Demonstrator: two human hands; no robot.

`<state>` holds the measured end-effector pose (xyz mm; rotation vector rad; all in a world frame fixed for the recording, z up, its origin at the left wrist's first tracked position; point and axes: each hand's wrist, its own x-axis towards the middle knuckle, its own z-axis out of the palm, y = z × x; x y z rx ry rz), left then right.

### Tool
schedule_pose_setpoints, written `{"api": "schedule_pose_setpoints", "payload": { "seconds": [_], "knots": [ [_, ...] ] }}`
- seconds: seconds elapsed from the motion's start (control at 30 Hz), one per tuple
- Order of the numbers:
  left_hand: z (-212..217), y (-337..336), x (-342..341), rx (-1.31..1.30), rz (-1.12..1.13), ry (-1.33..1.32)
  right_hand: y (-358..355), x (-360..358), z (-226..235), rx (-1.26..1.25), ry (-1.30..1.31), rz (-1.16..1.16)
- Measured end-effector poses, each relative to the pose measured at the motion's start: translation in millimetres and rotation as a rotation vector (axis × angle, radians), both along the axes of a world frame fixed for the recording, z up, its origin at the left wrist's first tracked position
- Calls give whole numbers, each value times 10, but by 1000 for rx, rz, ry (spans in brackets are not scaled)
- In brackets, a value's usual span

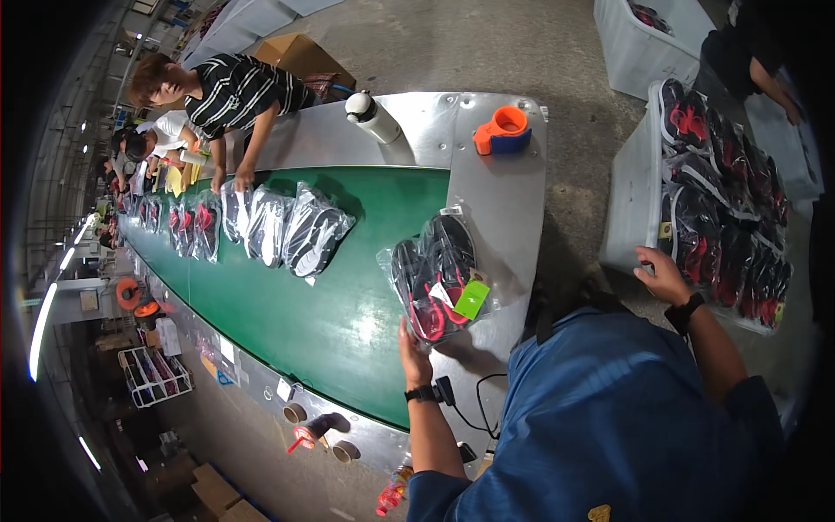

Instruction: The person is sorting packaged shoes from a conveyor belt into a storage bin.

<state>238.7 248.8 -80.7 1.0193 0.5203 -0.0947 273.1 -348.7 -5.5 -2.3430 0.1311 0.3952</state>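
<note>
My left hand (416,357) grips the lower end of a clear-bagged pair of black and red shoes (439,274). The pair is over the near end of the green conveyor belt (348,313) and its metal end plate. A bright green tag (471,300) shows on one shoe, and a smaller white label is beside it. My right hand (663,274) is out to the right with fingers loosely bent and apart, nothing seen in it. It is next to a pale bin (631,187) piled with bagged black and red shoes (718,200).
Several bagged pairs (317,235) lie farther along the belt, where a co-worker in a striped shirt (248,96) reaches in. A white bottle (372,117) and an orange and blue tape dispenser (504,135) stand on the metal edge. Another person is by the bins at right.
</note>
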Motion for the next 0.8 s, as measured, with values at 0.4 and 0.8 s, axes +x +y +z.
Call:
{"api": "schedule_pose_setpoints", "payload": {
  "seconds": [0.4,0.8],
  "knots": [
    [243,-361,1147,-217,-207,305,188,450,320,221,-111,21],
    [1219,-2026,1651,-324,-548,59,-527,574,1256,417,-258,-175]
  ]
}}
